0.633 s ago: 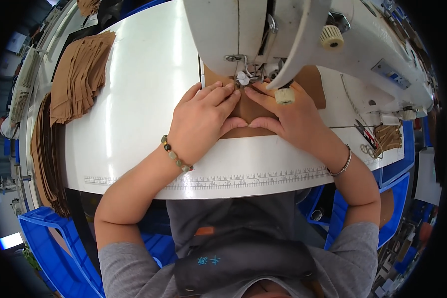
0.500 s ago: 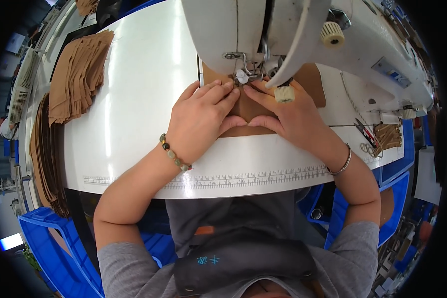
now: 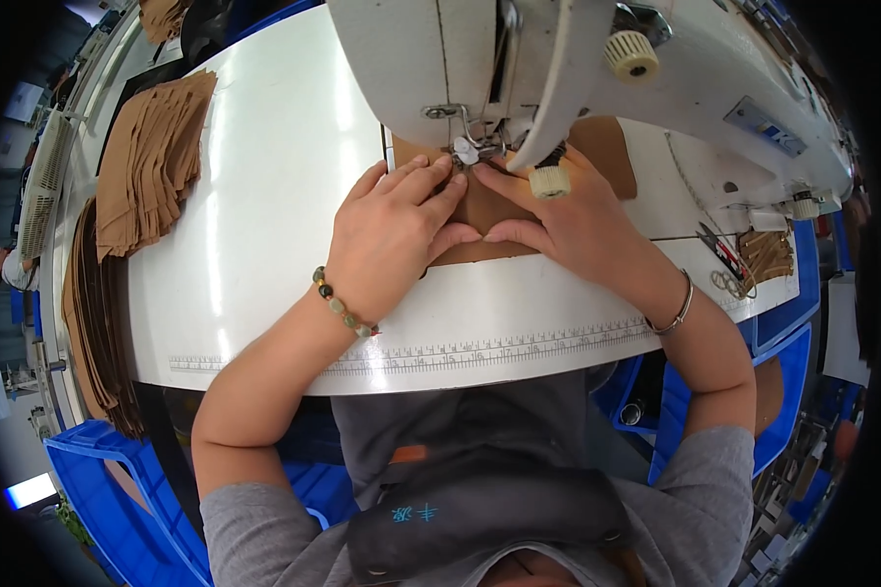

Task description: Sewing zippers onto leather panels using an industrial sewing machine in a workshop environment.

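Observation:
A flat brown piece of fabric or leather [image 3: 480, 213] lies on the white table under the needle area of a sewing machine [image 3: 392, 54]. My left hand [image 3: 390, 217], with a bead bracelet at its wrist, rests flat on the piece's left part, fingers stretched toward the presser foot [image 3: 465, 152]. My right hand [image 3: 576, 210] lies flat on the right part, its fingers partly hidden behind the machine's lever and cream knob [image 3: 549, 182]. Both thumbs point inward and nearly meet near the piece's front edge. Fingertips of both hands are close beside the foot.
Fanned brown pieces [image 3: 155, 161] lie at the table's left, above a darker stack [image 3: 98, 328] hanging over the edge. A printed ruler [image 3: 440, 354] runs along the front. Thread snips [image 3: 720, 254] and small brown strips [image 3: 765, 252] lie right. Blue bins [image 3: 98, 445] stand below.
The head view has shifted slightly, so the machine appears a little farther left and higher. Both hands stay flat on the brown piece, with hardly any visible movement.

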Available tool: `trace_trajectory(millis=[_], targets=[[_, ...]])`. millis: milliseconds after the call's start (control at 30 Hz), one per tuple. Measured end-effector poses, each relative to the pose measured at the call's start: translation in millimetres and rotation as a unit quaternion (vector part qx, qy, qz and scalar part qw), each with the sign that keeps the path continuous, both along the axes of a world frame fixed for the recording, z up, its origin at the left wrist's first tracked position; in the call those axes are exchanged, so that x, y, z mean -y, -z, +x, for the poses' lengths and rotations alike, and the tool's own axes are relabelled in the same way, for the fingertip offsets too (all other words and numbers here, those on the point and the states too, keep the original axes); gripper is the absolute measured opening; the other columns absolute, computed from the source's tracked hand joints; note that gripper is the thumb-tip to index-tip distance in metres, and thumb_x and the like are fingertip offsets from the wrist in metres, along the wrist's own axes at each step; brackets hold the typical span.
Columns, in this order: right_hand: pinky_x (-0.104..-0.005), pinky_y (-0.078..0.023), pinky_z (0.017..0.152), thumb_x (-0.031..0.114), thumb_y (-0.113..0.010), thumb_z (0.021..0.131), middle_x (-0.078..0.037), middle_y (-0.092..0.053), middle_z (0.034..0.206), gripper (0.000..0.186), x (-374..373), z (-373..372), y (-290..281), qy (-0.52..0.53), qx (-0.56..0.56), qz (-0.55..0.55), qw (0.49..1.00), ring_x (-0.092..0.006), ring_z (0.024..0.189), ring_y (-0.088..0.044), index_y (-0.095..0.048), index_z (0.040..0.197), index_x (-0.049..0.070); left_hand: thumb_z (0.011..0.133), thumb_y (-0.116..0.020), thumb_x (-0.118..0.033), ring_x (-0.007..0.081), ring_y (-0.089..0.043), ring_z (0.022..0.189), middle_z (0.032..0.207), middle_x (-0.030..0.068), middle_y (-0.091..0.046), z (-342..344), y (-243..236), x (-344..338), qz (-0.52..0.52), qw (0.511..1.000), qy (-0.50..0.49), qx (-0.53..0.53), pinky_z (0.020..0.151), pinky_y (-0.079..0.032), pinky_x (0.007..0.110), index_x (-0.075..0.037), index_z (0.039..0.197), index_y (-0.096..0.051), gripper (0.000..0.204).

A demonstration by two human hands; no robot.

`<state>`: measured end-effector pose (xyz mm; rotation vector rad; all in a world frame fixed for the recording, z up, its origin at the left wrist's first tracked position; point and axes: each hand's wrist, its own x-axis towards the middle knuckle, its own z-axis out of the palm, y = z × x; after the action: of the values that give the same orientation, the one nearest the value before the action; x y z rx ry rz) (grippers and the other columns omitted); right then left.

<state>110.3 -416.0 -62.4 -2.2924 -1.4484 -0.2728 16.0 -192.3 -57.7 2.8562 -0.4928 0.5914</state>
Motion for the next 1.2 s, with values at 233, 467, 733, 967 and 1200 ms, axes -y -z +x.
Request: trace_trajectory(millis=[233, 467, 733, 967, 1200], targets=[[-0.0523, -0.04, 0.113, 0.044, -0.075, 0.085, -0.012, -0.069, 0.12, 0.054, -1, 0, -2, -0.005, -0.007, 0.003, 1.0, -0.0336, 0.131, -0.057, -0.069, 0.12, 0.004, 0.086, -0.072, -0.048, 0.0256, -0.069, 0.11, 0.124, 0.0064, -0.071, 0, -1, 2, 0.01, 1.0, -0.001, 0.001, 0.104, -0.051, 0.045, -0.01, 0.122, -0.075, 0.052], [-0.0506, -0.042, 0.112, 0.046, -0.076, 0.084, -0.012, -0.07, 0.119, 0.054, 0, 1, -1, -0.008, 0.003, 0.007, 1.0, -0.0334, 0.13, -0.059, -0.071, 0.117, 0.003, 0.085, -0.072, -0.05, 0.0258, -0.068, 0.112, 0.124, 0.0054, -0.071, 0, -2, 2, 0.011, 1.0, -0.011, -0.007, 0.105, -0.05, 0.045, -0.011, 0.122, -0.076, 0.054], [-0.0443, -0.049, 0.102, 0.052, -0.075, 0.084, -0.018, -0.07, 0.122, 0.06, 0, -26, -20, -0.017, 0.014, -0.052, 0.998, -0.0358, 0.115, -0.066, -0.073, 0.12, 0.004, 0.092, -0.068, -0.048, 0.0278, -0.06, 0.123, 0.121, 0.0025, -0.071, -7, -6, 2, 0.112, 0.988, -0.104, 0.022, 0.111, -0.039, 0.06, -0.019, 0.125, -0.076, 0.044], [-0.0424, -0.051, 0.098, 0.048, -0.072, 0.087, -0.03, -0.067, 0.126, 0.059, -17, -71, -13, -0.054, 0.067, -0.079, 0.993, -0.0383, 0.114, -0.069, -0.072, 0.119, -0.002, 0.095, -0.067, -0.044, 0.0311, -0.05, 0.14, 0.139, 0.0056, -0.063, 2, -3, -7, 0.105, 0.984, -0.144, -0.007, 0.112, -0.037, 0.065, -0.016, 0.127, -0.073, 0.043], [-0.0426, -0.055, 0.092, 0.039, -0.07, 0.09, -0.016, -0.073, 0.104, 0.041, -5, -39, -32, -0.047, -0.05, -0.095, 0.993, -0.0317, 0.103, -0.072, -0.074, 0.107, 0.002, 0.09, -0.077, -0.029, 0.0318, -0.064, 0.125, 0.131, 0.01, -0.069, -13, -2, 1, -0.064, 0.997, 0.012, -0.043, 0.099, -0.056, 0.039, -0.005, 0.123, -0.074, 0.041]])
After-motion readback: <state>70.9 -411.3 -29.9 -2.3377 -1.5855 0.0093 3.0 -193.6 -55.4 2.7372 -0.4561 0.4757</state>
